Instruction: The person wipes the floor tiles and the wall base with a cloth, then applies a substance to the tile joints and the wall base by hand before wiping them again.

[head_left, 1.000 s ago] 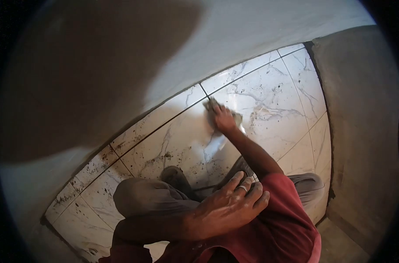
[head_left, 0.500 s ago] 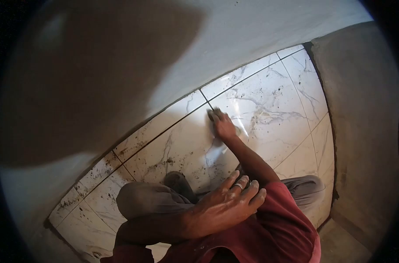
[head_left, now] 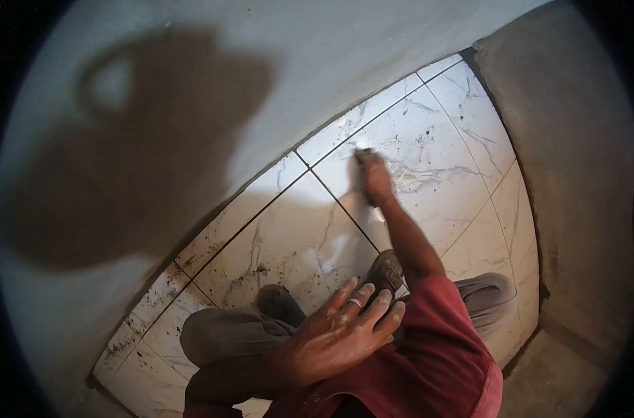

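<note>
My right hand (head_left: 378,180) reaches out over the white marble-veined floor tile (head_left: 428,198). Its fingers are closed round a small dark greyish thing (head_left: 363,157) pressed against or close to the tile; motion blur hides what kind it is. My left hand (head_left: 345,326), dusty and with a ring on one finger, hovers palm down above my lap. Its fingers are spread and nothing is in them. Between the two hands, a dark shoe (head_left: 387,268) rests on the tiles.
Dark open joints (head_left: 345,209) run between the tiles, and dirt specks (head_left: 261,268) are scattered over them. A pale wall (head_left: 317,63) borders the far side, carrying a large shadow (head_left: 143,160). Another grey wall (head_left: 568,153) stands at the right. My bent knees (head_left: 216,334) flank the work area.
My right hand has swept to the right over the tile, away from the dark joint, which now shows more fully. My left hand sits slightly lower and farther left in view. The view has shifted a little.
</note>
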Motion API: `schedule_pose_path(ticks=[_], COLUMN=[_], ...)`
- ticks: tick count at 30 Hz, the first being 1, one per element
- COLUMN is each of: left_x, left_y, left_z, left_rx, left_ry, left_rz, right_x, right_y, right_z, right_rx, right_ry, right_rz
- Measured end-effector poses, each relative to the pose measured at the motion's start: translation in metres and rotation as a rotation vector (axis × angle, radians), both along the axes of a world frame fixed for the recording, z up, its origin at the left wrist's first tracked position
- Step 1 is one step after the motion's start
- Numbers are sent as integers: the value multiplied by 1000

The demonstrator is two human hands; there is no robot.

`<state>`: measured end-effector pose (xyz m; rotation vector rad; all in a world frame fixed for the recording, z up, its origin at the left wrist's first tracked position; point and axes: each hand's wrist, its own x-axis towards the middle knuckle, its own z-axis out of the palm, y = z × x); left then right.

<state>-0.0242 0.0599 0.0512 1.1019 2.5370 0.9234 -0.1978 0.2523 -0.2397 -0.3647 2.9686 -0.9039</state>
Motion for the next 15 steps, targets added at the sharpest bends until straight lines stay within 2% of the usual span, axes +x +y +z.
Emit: schedule_pose_path(ticks=[2,5,6,8,9,11,12,14,15], left_x=[3,3,2,-7,-9,-11,-11,-11,-11], left_y=[0,4,6,10,11,11,10,9,9], left_z=[-4,-2,0,0,-2,-8,-11,-15,-16], left_rx=[-8,-15,-23,-10,1,-31,-62,-74,-79], left_ry=[11,3,-11,-16,-45,-76,-103,-119,-132], left_rz=[-3,-12,-10,-13,-21,-3,29,29,31], right_x=[-32,-27,-10,18,23,1,-32,-68,-67], right_y=[34,21,-3,-39,-50,-25,12,53,54], right_z=[3,-40,-54,-44,19,4,-41,-11,-15], right_rx=[163,133,73,239,228,145,75,222,223], right_ry=[29,-25,-188,-402,-371,-142,56,29,31], right_rz=[-166,-64,-72,-119,43,189,172,-186,-193])
